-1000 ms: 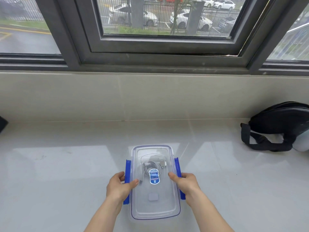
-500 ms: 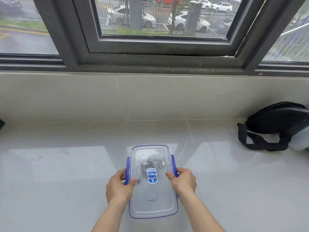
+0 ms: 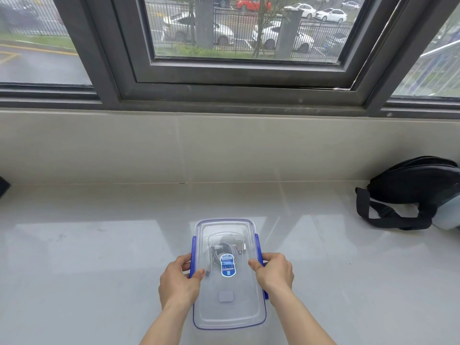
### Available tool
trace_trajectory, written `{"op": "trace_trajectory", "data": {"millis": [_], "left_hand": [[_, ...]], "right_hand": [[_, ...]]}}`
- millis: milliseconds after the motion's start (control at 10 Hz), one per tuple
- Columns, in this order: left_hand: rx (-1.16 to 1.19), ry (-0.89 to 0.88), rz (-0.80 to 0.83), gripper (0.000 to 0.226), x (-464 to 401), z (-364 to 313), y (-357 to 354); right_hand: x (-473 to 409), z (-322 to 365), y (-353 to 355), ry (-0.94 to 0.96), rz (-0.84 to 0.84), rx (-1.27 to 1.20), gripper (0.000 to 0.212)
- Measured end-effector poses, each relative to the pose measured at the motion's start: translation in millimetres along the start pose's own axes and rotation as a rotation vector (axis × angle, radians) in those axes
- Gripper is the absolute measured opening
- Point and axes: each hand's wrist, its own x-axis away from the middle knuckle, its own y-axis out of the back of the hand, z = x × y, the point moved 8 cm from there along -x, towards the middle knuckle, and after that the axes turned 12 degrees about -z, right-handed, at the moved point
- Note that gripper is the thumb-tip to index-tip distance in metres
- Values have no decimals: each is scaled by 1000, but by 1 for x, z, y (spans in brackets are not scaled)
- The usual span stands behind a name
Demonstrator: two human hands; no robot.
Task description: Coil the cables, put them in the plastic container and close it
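Observation:
A clear plastic container [image 3: 225,310] with its lid on lies lengthwise on the pale counter in front of me. Through the lid I see a coiled grey cable [image 3: 225,250] in the far half, partly under a blue label [image 3: 228,265]. Blue clip flaps run along both long sides and lie folded down against the walls. My left hand [image 3: 179,282] grips the left flap, thumb on the lid. My right hand [image 3: 273,271] grips the right flap in the same way.
A black bag with a strap [image 3: 410,195] lies at the right, against something pale at the frame's edge. A dark object [image 3: 3,186] pokes in at the far left. A low tiled wall and a window frame rise behind the counter [image 3: 99,257].
The blue side flaps stuck outward a second ago; both hands have pressed them down against the container's walls. The hands closed in on the sides.

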Motion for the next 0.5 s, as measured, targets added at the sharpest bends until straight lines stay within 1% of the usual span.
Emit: {"op": "trace_trajectory", "data": {"millis": [100,200,300,400,500], "left_hand": [[-26,-8,8,44,-1,-1,0],[-78,-41,15,46,-4,-6,2],[-164,-103,38,51,-4,-13,4],[-315,-202,53,61,0,-22,6],[-392,-339,4,63,5,-38,15]], "right_hand": [[0,1,0,20,-9,18,23],[5,2,0,51,0,21,31],[8,8,1,107,35,76,39],[12,17,10,241,8,241,46],[15,27,25,374,-76,336,66]]}}
